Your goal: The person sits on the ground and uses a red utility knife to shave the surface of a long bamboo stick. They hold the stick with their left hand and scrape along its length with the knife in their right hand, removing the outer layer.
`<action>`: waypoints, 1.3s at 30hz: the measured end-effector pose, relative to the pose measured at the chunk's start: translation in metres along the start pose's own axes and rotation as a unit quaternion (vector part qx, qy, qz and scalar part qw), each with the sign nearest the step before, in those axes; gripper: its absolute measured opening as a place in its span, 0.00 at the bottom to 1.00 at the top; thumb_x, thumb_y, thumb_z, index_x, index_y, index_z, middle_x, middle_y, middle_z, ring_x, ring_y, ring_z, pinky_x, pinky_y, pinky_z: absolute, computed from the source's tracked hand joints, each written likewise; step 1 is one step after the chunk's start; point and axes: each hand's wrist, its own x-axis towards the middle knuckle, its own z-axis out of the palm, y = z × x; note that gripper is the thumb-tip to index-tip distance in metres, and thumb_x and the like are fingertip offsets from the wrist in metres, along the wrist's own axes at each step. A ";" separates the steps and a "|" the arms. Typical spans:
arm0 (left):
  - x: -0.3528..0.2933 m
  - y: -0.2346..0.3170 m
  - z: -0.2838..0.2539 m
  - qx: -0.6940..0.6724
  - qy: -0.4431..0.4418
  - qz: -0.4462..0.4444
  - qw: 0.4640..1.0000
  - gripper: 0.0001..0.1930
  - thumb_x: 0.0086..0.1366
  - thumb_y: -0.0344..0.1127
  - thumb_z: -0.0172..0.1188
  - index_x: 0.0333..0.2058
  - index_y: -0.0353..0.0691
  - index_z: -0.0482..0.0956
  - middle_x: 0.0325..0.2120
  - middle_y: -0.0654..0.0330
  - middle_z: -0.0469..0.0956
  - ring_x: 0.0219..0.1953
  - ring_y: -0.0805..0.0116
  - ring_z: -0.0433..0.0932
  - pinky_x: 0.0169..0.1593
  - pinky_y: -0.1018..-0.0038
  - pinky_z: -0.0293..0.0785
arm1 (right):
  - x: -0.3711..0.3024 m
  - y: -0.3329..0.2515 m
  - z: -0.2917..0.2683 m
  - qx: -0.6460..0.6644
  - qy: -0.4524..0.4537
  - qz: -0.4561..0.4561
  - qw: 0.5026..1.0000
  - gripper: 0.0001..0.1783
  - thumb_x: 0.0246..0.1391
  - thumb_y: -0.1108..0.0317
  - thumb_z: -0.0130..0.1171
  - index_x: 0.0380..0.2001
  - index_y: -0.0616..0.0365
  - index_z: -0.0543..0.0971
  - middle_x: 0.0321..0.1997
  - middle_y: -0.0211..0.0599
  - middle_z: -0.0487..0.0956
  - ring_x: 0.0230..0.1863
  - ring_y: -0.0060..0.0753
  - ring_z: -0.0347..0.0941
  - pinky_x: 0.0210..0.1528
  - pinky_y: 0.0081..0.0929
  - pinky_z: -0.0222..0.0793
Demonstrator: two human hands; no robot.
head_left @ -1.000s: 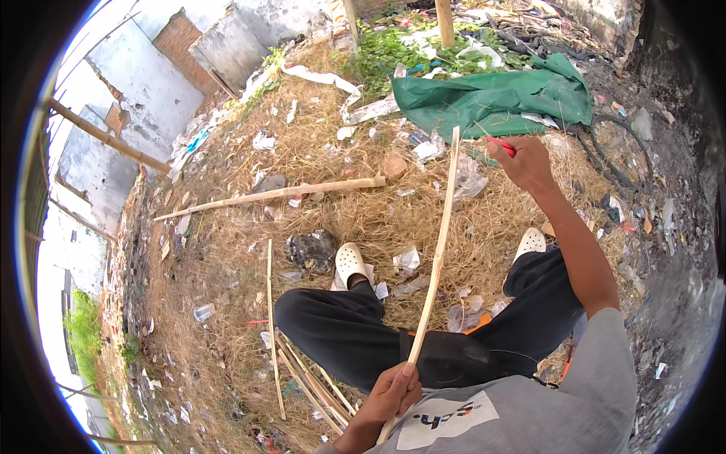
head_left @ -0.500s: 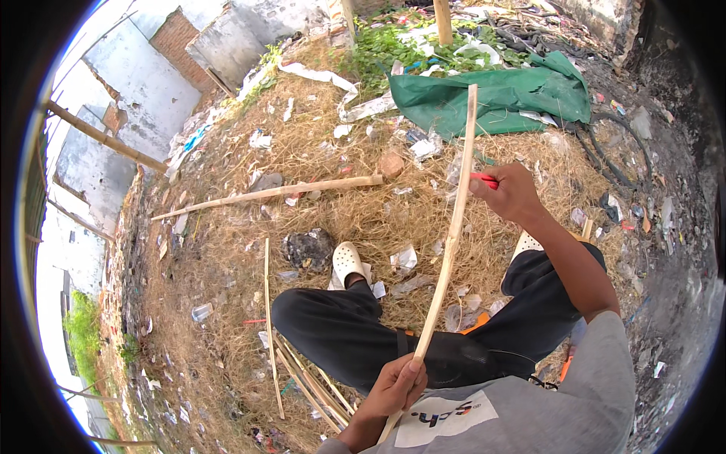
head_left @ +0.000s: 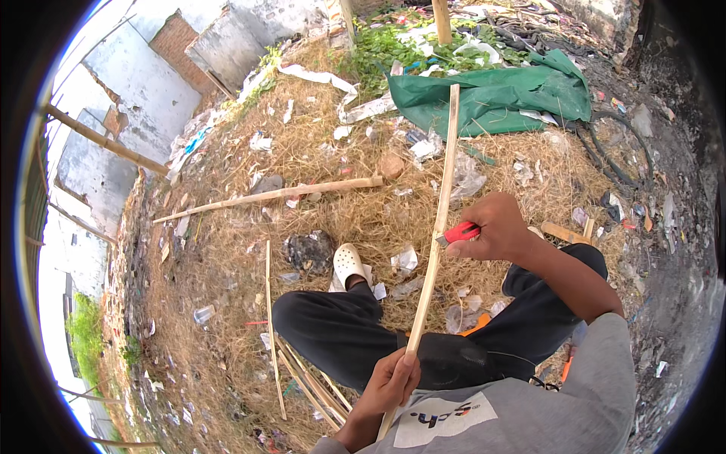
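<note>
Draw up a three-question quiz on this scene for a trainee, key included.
1. Which hand holds the red cutter?
2. True or false: the left hand grips the long pale strip at its far end, away from the body.
3. What colour is the crumpled sheet on the ground near the top of the view?
A) Blue
B) Green
C) Orange

Key:
1. The right hand.
2. False; it grips the strip low down, close to the grey shirt.
3. B.
</note>
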 end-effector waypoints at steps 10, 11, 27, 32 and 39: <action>-0.005 -0.015 0.001 -0.113 -0.079 -0.039 0.990 0.20 0.76 0.48 0.36 0.27 0.43 0.61 0.09 0.69 0.59 0.09 0.83 0.54 0.15 0.83 0.50 | 0.018 0.053 -0.010 -0.080 0.068 0.107 0.989 0.37 0.41 0.28 0.60 0.10 0.55 0.74 0.08 0.40 0.66 0.12 0.46 0.67 0.19 0.38 0.62; -0.008 -0.010 0.004 -0.113 -0.065 -0.036 0.991 0.20 0.76 0.48 0.36 0.27 0.43 0.61 0.09 0.69 0.59 0.09 0.83 0.53 0.14 0.83 0.49 | 0.012 0.043 -0.007 -0.074 0.039 0.093 0.992 0.37 0.41 0.27 0.60 0.11 0.54 0.76 0.08 0.40 0.68 0.13 0.44 0.69 0.19 0.37 0.64; -0.013 -0.003 0.006 0.029 -0.006 -0.022 0.999 0.20 0.75 0.50 0.39 0.27 0.42 0.63 0.11 0.70 0.61 0.12 0.84 0.56 0.16 0.83 0.52 | 0.033 0.071 -0.007 -0.150 0.105 0.094 0.979 0.36 0.37 0.27 0.63 0.11 0.54 0.76 0.08 0.38 0.68 0.14 0.45 0.68 0.20 0.39 0.63; -0.018 0.002 0.006 0.068 0.000 -0.025 0.997 0.18 0.76 0.47 0.40 0.29 0.41 0.64 0.15 0.72 0.59 0.17 0.85 0.55 0.21 0.81 0.53 | 0.040 0.088 -0.014 -0.179 0.113 0.126 0.969 0.36 0.40 0.27 0.60 0.13 0.54 0.77 0.10 0.39 0.69 0.16 0.45 0.70 0.21 0.40 0.65; -0.039 -0.005 0.006 0.150 -0.042 -0.097 0.983 0.17 0.75 0.44 0.42 0.30 0.37 0.66 0.17 0.70 0.64 0.20 0.83 0.61 0.23 0.79 0.58 | 0.047 0.152 -0.036 -0.081 0.182 0.334 0.921 0.38 0.50 0.28 0.52 0.14 0.56 0.78 0.12 0.43 0.72 0.17 0.45 0.72 0.24 0.40 0.66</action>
